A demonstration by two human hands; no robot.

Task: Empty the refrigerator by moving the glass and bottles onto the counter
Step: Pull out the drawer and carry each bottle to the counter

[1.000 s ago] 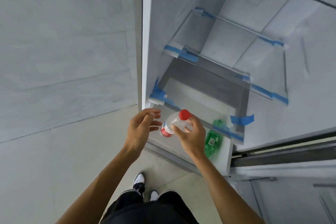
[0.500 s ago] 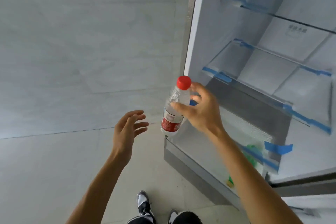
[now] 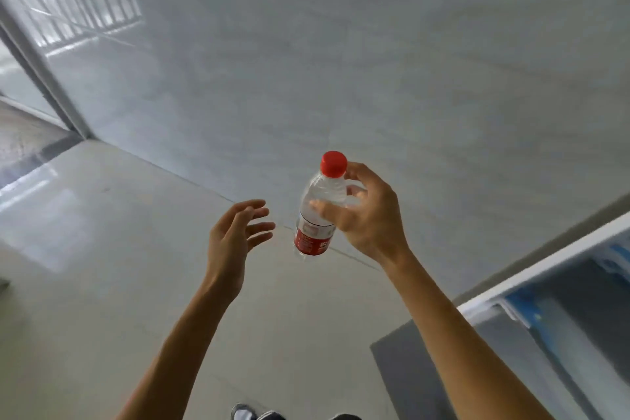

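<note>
A clear water bottle (image 3: pixel 318 211) with a red cap and a red label is held upright in mid-air, in front of a pale tiled wall. My right hand (image 3: pixel 366 215) is shut on its upper body, thumb in front and fingers behind. My left hand (image 3: pixel 235 235) hovers a short way to the left of the bottle, fingers apart, holding nothing. The open refrigerator (image 3: pixel 545 286) shows only as a white edge with blue tape at the lower right. No counter is in view.
A pale tiled wall (image 3: pixel 341 61) fills the upper frame and a light tiled floor (image 3: pixel 102 266) lies below. A doorway with a grey frame (image 3: pixel 44 78) is at the far left. My shoes (image 3: pixel 245 414) show at the bottom edge.
The view has swung left, away from the refrigerator, which slid to the lower right corner. My right hand has carried the bottle out and away from it. My left hand stays open beside it.
</note>
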